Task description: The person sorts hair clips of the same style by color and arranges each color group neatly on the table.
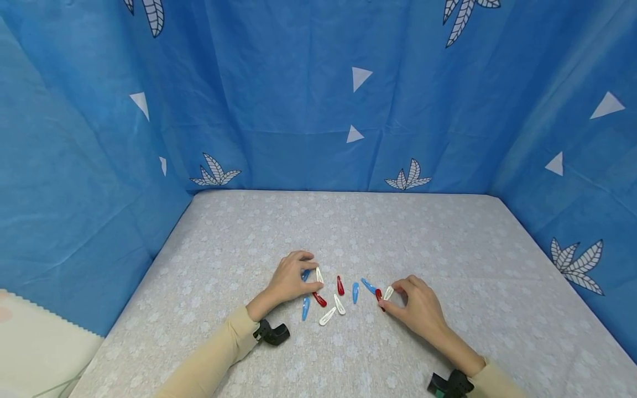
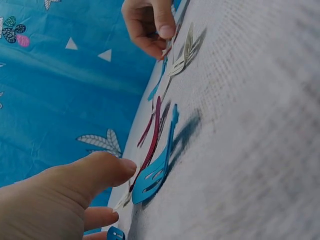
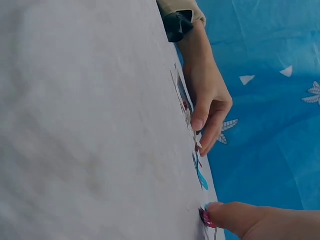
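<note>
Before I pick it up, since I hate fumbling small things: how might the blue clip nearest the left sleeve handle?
The blue clip probably stays stiff, given its arched shape; its thin, slotted body suggests little weight; its shiny surface may be slippery.

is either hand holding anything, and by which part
The left hand seems to pinch a white clip by its two ends, between thumb and finger; the right hand another white clip, likewise.

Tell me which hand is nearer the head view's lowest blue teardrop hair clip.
Left: the left hand is just beyond that blue clip; the right hand is far to its right.
</note>
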Motion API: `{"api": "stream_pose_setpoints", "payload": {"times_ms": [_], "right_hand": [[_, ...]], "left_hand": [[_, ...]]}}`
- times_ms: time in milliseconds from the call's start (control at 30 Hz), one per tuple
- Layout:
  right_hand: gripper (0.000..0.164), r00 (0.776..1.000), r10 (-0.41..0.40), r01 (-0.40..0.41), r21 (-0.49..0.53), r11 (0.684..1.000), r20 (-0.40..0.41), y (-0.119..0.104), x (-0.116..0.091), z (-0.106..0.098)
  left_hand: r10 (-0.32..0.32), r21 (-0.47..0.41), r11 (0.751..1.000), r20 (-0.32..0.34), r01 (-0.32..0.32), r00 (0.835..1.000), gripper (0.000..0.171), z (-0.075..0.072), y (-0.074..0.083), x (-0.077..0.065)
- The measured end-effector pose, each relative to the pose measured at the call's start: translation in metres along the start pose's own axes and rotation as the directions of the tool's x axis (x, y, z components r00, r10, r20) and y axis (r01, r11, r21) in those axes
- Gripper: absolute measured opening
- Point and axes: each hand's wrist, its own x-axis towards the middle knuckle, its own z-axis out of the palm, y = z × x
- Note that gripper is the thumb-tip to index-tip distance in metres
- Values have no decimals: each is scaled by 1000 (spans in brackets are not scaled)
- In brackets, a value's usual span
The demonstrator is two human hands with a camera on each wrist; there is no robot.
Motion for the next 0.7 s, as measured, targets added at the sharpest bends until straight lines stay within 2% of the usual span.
{"api": "stream_pose_setpoints", "payload": {"times_ms": [167, 367, 533, 700], "right_hand": [[40, 998, 35, -39, 78, 996, 47, 0, 9, -6], [38, 998, 13, -23, 154, 988, 67, 4, 29, -11], [39, 994, -20, -2, 201, 980, 106, 12, 51, -12], [39, 992, -63, 37, 225, 974, 109, 16, 76, -11]], "left_hand": [[-15, -54, 998, 7, 15, 1000, 48, -2, 0, 1], [-57, -142, 988, 24, 59, 998, 47, -9, -2, 5], [-51, -140, 989, 45, 56, 998, 47, -17, -4, 10], [-24, -131, 991, 39, 29, 999, 47, -28, -8, 19]]}}
